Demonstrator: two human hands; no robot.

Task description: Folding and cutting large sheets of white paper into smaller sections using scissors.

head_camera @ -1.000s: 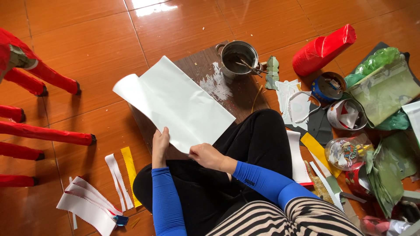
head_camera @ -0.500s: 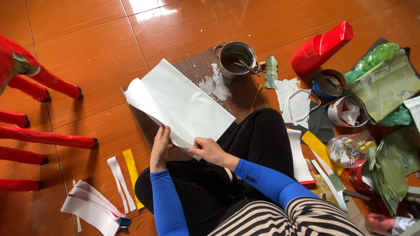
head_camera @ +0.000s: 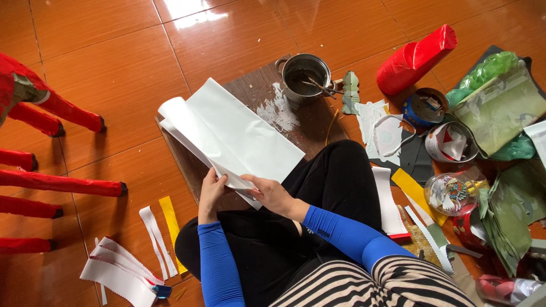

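Both hands, left hand (head_camera: 211,190) and right hand (head_camera: 272,194), grip a folded white paper sheet (head_camera: 230,133) (long axis toward 10 o'clock) above a brown board (head_camera: 307,122) on orange floor tiles (head_camera: 114,68).

Floor (head_camera: 114,68): glossy orange-brown tiles, window glare at top centre.

Centre: dark wooden board (head_camera: 310,122) flat on the tiles, smeared white.

Lower left: white paper strips (head_camera: 122,273) stacked together, two loose white strips and a yellow strip (head_camera: 170,224) just beside them.

Left edge: red-wrapped legs (head_camera: 62,182) with dark tips resting on the tiles.

Upper right: red roll (head_camera: 415,59) lying tilted. Below it, a round blue tin (head_camera: 424,108) and a white-lined tin (head_camera: 452,142), close together. Right edge: green sheets (head_camera: 500,111) and a clear round jar (head_camera: 452,193). Long white strip (head_camera: 387,199) lower right of centre.
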